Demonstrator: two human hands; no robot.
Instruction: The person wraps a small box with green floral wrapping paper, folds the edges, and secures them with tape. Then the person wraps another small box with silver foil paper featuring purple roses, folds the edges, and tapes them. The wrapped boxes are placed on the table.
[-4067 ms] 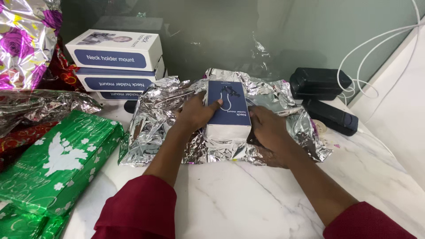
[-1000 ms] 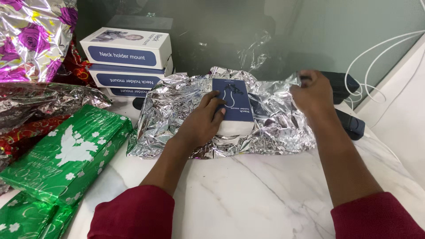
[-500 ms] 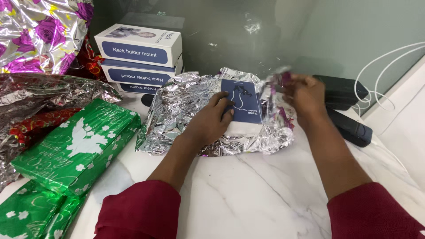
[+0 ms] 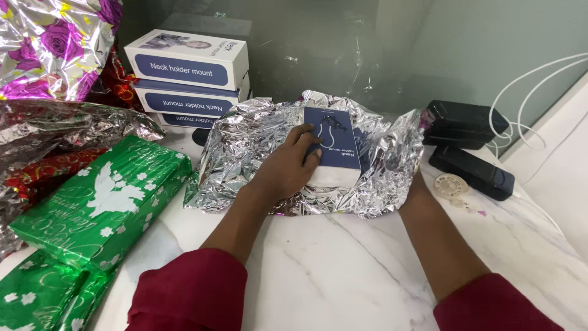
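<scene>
Head view, listed near to far.

1. Your two forearms in maroon sleeves cross the white marble counter [image 4: 343, 270] toward the work.
2. Left hand [image 4: 288, 165]: lies flat with fingers spread and slightly curled, palm on the near left part of the navy-and-white box [image 4: 331, 147], pressing it down rather than clamping it.
3. Right hand: hidden behind the raised right flap of the silver foil wrapping sheet [image 4: 245, 153]; only the wrist shows at the flap's base, so you cannot tell whether its fingers are together or apart. It appears to be propping the flap upright.
4. Box: sits on the middle of the crumpled sheet, long axis running away from you and tilted slightly right. The lifted flap stands just right of the box's right long side; the left half of the sheet lies flat. Your left hand is the one on the box; the right is nearer the flap.
5. Left of the sheet: green wrapped parcel [image 4: 104, 196].
6. Beyond, at the wall: stack of three like boxes [image 4: 187, 76], flowered foil roll [image 4: 43, 49].
7. Far right: two black cases [image 4: 468, 141], tape roll [image 4: 451, 184], white cable [image 4: 527, 92].
</scene>
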